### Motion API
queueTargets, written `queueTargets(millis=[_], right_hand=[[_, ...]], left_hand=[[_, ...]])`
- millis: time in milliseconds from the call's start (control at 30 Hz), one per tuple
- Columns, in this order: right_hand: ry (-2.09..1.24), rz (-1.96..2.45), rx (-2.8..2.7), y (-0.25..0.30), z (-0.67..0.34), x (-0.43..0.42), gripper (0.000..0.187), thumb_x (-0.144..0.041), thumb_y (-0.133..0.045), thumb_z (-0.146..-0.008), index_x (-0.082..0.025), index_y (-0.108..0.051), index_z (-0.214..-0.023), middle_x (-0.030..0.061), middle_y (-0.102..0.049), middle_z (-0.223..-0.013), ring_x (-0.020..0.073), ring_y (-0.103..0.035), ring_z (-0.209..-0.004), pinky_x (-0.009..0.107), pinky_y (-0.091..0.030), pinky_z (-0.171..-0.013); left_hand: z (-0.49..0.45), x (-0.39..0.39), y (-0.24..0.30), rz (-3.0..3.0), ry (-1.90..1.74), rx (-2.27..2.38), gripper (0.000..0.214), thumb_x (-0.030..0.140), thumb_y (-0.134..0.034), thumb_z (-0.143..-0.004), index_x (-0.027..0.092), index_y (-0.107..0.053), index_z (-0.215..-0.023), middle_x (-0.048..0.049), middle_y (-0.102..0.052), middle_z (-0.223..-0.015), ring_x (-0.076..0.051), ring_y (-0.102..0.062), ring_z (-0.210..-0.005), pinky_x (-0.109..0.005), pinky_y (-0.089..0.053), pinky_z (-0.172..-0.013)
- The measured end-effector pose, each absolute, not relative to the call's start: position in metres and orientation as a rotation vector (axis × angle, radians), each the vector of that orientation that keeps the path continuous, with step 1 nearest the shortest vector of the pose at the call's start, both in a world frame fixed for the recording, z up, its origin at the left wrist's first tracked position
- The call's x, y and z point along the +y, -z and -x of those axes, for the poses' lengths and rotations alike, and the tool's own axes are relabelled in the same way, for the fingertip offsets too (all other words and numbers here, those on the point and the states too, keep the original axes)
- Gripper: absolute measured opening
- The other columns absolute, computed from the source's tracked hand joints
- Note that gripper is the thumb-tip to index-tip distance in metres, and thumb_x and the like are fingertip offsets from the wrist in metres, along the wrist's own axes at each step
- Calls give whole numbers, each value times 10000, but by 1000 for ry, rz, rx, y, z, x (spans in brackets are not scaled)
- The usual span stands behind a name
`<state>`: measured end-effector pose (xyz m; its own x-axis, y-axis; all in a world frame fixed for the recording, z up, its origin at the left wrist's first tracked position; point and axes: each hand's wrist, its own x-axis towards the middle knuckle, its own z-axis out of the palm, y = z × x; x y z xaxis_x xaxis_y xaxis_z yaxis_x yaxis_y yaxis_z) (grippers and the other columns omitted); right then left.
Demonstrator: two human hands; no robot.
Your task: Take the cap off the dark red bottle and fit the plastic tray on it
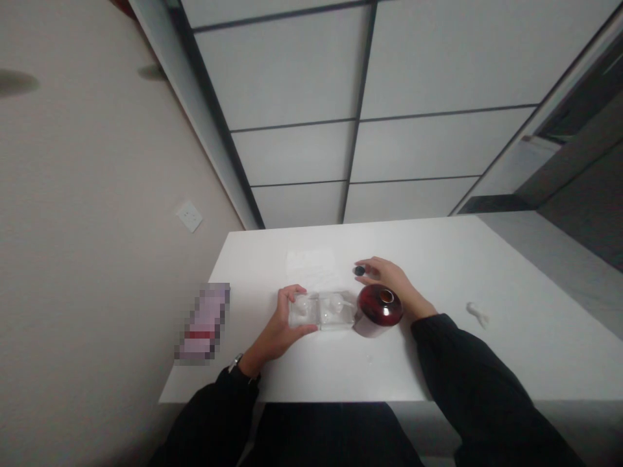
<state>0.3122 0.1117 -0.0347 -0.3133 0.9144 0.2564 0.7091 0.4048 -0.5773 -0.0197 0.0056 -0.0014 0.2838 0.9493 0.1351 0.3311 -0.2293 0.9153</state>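
Note:
My left hand (287, 327) is closed around the left end of a clear plastic tray (335, 311), thumb along the near side and fingers over the far side. The tray has two compartments with rounded clear shapes in them, too faint to name. Touching or very near its right end stands a dark red, glossy jar (374, 306) with a round hole in its top and a paler lower part. Just beyond the jar, my right hand (387, 275) has a small round black cap (359, 270) between thumb and fingers. The right wrist passes behind the jar.
All this is on a white table (311, 376). A crumpled white item (477, 314) lies on the right. At the left edge is a blurred-out pinkish packet (202, 324). A faint clear sheet (314, 266) lies behind the tray. Wall on the left, panelled doors behind.

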Motion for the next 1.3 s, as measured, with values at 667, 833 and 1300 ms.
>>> queueTargets(millis=[667, 833, 1300], right_hand=[[-506, 1366, -2131, 38, -314, 115, 294, -421, -703, -914, -259, -781, -1146, 70, -759, -967, 259, -674, -808, 384, -521, -751], [-512, 1358, -2123, 34, -313, 111, 301, -425, -694, -926, -252, -772, -1160, 77, -771, -999, 262, -678, -829, 388, -526, -772], [-501, 1378, -2134, 31, -312, 109, 319, -442, -666, -935, -249, -768, -1168, 75, -769, -992, 257, -701, -830, 373, -541, -761]], left_hand=[[19, 6, -2, -1710, -910, 1149, 639, 432, -821, -847, 259, -425, -1317, -112, -494, -1351, -332, -507, -1316, -520, -400, -1185], [19, 7, -3, -1767, -882, 1114, 586, 419, -813, -855, 256, -451, -1286, -101, -497, -1333, -324, -491, -1319, -507, -386, -1199], [18, 6, -7, -1721, -865, 1100, 636, 380, -823, -843, 260, -427, -1327, -100, -474, -1359, -317, -479, -1326, -484, -389, -1188]])
